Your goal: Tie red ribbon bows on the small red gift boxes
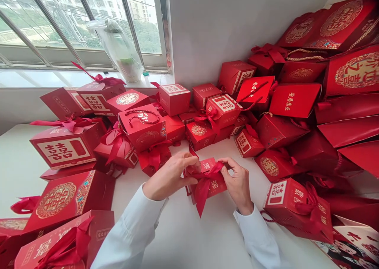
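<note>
In front of me on the white table sits a small red gift box [218, 185] with pale printed characters. A dark red satin ribbon [202, 194] lies across its top in a bow or knot, with one tail hanging down the near side. My left hand [175, 171] is at the ribbon's left side, fingers and thumb pinched on it. On the right, my right hand [237, 181] pinches the ribbon's loop between thumb and fingertips near the box's far right corner. The hands partly cover the box's left end.
Red gift boxes with ribbons crowd the left [63, 150], the back [174, 99] and the right [299, 210]. Larger red bags [355, 70] are stacked at the far right. A plastic-wrapped cup [128, 64] stands on the sill by the barred window. White table surface [189, 241] shows nearest me.
</note>
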`<control>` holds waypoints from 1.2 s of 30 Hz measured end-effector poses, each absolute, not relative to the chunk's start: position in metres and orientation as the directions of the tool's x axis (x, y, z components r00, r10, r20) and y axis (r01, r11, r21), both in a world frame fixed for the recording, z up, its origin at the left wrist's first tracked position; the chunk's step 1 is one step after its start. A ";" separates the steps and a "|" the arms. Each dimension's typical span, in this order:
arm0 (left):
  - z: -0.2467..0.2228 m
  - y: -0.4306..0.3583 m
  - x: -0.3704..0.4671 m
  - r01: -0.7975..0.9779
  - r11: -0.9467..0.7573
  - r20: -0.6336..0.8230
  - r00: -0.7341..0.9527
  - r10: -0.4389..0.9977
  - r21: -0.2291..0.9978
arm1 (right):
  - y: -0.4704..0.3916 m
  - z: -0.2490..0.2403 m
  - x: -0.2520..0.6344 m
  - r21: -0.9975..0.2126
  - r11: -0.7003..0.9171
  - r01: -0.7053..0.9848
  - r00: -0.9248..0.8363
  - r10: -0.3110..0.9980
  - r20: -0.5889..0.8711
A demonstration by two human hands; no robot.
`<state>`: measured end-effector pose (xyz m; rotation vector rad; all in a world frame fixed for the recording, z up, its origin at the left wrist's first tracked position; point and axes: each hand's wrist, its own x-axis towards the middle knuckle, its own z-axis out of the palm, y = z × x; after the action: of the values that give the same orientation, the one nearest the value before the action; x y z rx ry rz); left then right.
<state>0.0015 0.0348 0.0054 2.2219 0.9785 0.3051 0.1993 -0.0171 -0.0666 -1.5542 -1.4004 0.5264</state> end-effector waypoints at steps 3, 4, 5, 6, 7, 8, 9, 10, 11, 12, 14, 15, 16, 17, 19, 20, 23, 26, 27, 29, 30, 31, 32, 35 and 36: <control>0.006 0.033 0.002 0.537 -0.501 -0.037 0.706 0.707 0.678 | -0.017 -0.067 0.199 -0.849 0.112 0.517 0.246 0.930 0.273; 0.006 0.032 0.003 0.531 -0.510 -0.036 0.716 0.698 0.677 | -0.017 -0.067 0.199 -0.849 0.114 0.516 0.246 0.930 0.274; 0.006 0.032 0.003 0.526 -0.520 -0.038 0.726 0.686 0.673 | -0.017 -0.067 0.199 -0.849 0.114 0.516 0.246 0.929 0.275; 0.005 0.031 0.002 0.522 -0.531 -0.038 0.736 0.676 0.668 | -0.017 -0.067 0.200 -0.848 0.113 0.517 0.247 0.929 0.275; 0.004 0.031 0.002 0.521 -0.543 -0.034 0.741 0.671 0.659 | -0.017 -0.067 0.200 -0.847 0.112 0.519 0.246 0.930 0.273; 0.003 0.031 0.002 0.527 -0.555 -0.024 0.739 0.673 0.644 | -0.017 -0.067 0.200 -0.847 0.111 0.520 0.244 0.931 0.272; 0.002 0.030 0.002 0.540 -0.566 -0.010 0.729 0.685 0.623 | -0.017 -0.067 0.200 -0.846 0.111 0.522 0.242 0.931 0.272; 0.000 0.031 0.001 0.558 -0.572 0.006 0.713 0.701 0.601 | -0.017 -0.068 0.200 -0.846 0.112 0.522 0.241 0.931 0.273; -0.001 0.031 0.001 0.575 -0.576 0.020 0.698 0.716 0.581 | -0.017 -0.068 0.200 -0.845 0.114 0.522 0.239 0.932 0.273; -0.002 0.031 0.001 0.587 -0.580 0.029 0.688 0.726 0.565 | -0.016 -0.068 0.200 -0.845 0.115 0.521 0.239 0.932 0.274; -0.002 0.031 0.001 0.595 -0.584 0.034 0.684 0.729 0.553 | -0.016 -0.068 0.200 -0.845 0.115 0.523 0.238 0.932 0.274; -0.001 0.032 0.001 0.594 -0.584 0.032 0.685 0.728 0.553 | -0.016 -0.068 0.200 -0.845 0.113 0.523 0.238 0.932 0.273; -0.001 0.032 0.001 0.594 -0.582 0.029 0.686 0.727 0.555 | -0.016 -0.068 0.200 -0.844 0.113 0.524 0.238 0.932 0.272; 0.000 0.032 0.001 0.595 -0.577 0.024 0.684 0.729 0.559 | -0.016 -0.068 0.200 -0.845 0.112 0.523 0.238 0.932 0.272; 0.000 0.032 0.002 0.588 -0.568 0.016 0.687 0.727 0.576 | -0.016 -0.068 0.200 -0.846 0.112 0.521 0.237 0.934 0.269; 0.000 0.032 0.002 0.581 -0.566 0.015 0.690 0.724 0.585 | -0.016 -0.068 0.200 -0.847 0.111 0.520 0.235 0.934 0.267; -0.003 0.031 0.001 0.569 -0.563 0.021 0.692 0.721 0.600 | -0.017 -0.068 0.199 -0.836 0.113 0.538 0.230 0.934 0.274; -0.005 0.031 0.000 0.575 -0.570 0.031 0.688 0.725 0.587 | -0.018 -0.068 0.199 -0.793 0.121 0.597 0.230 0.921 0.314; -0.006 0.031 0.000 0.576 -0.577 0.037 0.688 0.724 0.580 | -0.018 -0.068 0.199 -0.771 0.123 0.625 0.229 0.915 0.332; -0.006 0.031 0.001 0.577 -0.588 0.047 0.689 0.723 0.567 | -0.019 -0.067 0.199 -0.724 0.131 0.678 0.222 0.901 0.372; -0.006 0.031 0.002 0.575 -0.592 0.050 0.692 0.720 0.565 | -0.020 -0.067 0.199 -0.701 0.140 0.700 0.216 0.893 0.394; -0.006 0.031 0.003 0.569 -0.595 0.051 0.696 0.716 0.567 | -0.020 -0.066 0.198 -0.680 0.152 0.717 0.206 0.886 0.415; -0.006 0.031 0.005 0.561 -0.593 0.053 0.699 0.713 0.577 | -0.020 -0.066 0.198 -0.662 0.167 0.731 0.195 0.879 0.436; -0.005 0.032 0.011 0.526 -0.546 0.054 0.686 0.725 0.652 | -0.021 -0.066 0.198 -0.627 0.200 0.753 0.166 0.864 0.475; -0.005 0.032 0.013 0.510 -0.517 0.053 0.675 0.736 0.687 | -0.021 -0.066 0.198 -0.624 0.201 0.755 0.166 0.862 0.479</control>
<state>0.0134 0.0323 -0.0054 2.2346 0.9547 0.4484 0.1976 -0.0206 -0.0657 -1.5675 -1.6019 0.1541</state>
